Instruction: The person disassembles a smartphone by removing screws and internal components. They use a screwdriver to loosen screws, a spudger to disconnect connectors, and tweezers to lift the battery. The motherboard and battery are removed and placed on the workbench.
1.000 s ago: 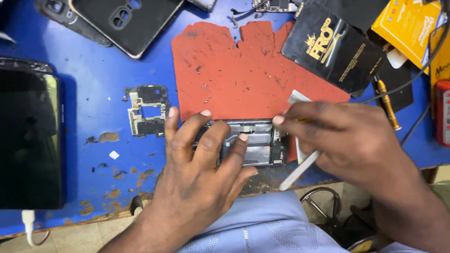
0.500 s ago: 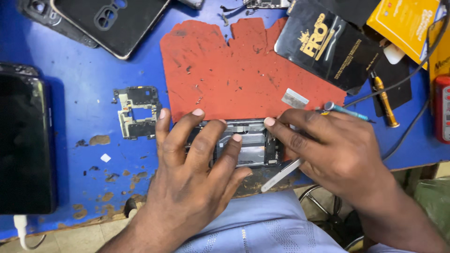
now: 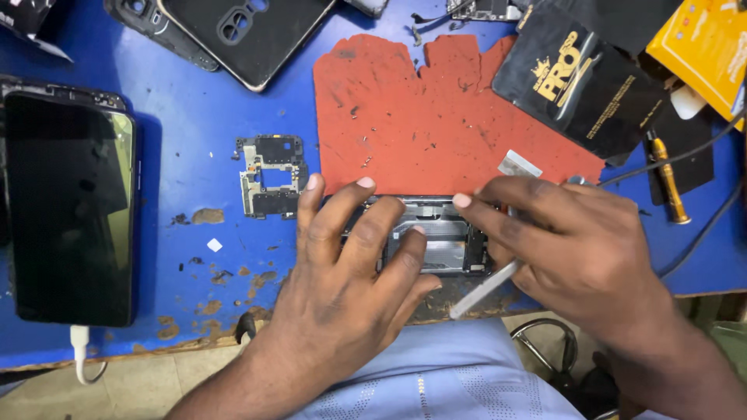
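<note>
2 hands work an opened phone: left hand pressing flat, right hand gripping tweezers.

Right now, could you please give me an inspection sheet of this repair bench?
Surface: blue table, paint chipped near the front edge; red mat on it.
Job's things: opened phone frame under both hands; pale thin tool in the right hand.
Clutter: circuit board, dark phone, phone back cover, black packet, screwdriver.
Hands: left hand pressing the frame; right hand gripping the tool.
Cables: white cable in the dark phone; black cable.
Surroundings: nothing seen.
</note>
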